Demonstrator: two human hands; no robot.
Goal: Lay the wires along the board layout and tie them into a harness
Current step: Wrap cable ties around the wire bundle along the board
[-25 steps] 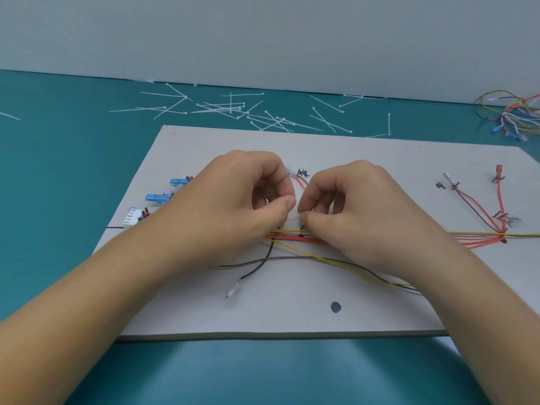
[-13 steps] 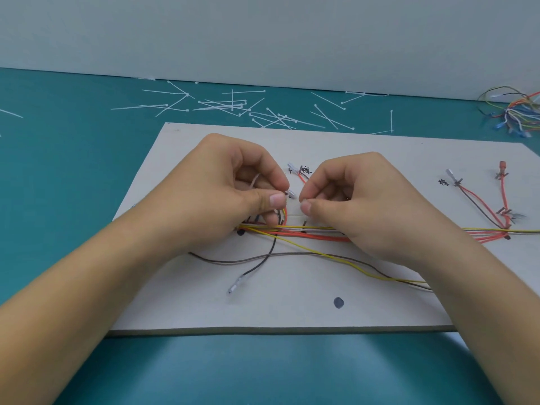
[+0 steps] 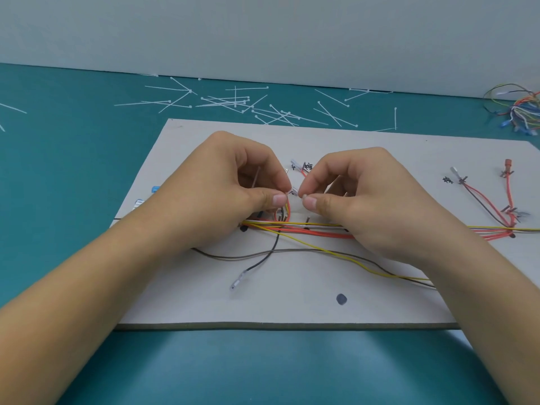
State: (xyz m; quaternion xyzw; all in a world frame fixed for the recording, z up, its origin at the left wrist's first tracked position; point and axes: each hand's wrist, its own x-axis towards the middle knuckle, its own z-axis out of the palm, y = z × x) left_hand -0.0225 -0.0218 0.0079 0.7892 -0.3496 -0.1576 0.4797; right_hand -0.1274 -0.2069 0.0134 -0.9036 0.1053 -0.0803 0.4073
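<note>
**Q:** Where are the hands?

**A:** Both are over the middle of a pale board [image 3: 292,305] lying on a teal table [image 3: 58,171]. The left hand [image 3: 230,194] and right hand [image 3: 368,200] face each other, knuckles up, thumbs nearly touching.

**Q:** What are they gripping?

**A:** The left hand pinches a small pale piece [image 3: 293,190] between thumb and forefinger, with its other fingers curled. A red strand and a yellow strand curve up from the board to that pinch. The piece is too small to tell whether it is a terminal or a tie. The right hand's thumb and forefinger are pressed together right at the piece's other end. I cannot tell whether they grasp it.

**Q:** And the wires?

**A:** The wires [image 3: 315,226] are yellow, white and red. They run as a bundle left to right across the board, just under both hands, to a red branch [image 3: 508,194] near the right edge. A brown wire [image 3: 292,251] and a yellow wire [image 3: 336,254] stray loose toward the near side. A black wire [image 3: 264,258] ends in a clear terminal in front of the left hand. A dark dot [image 3: 341,299] is marked near the board's front edge.

**Q:** Anything else?

**A:** White ties [image 3: 233,100] lie scattered on the table beyond the board. A tangle of spare wires [image 3: 523,109] sits at the far right.
</note>
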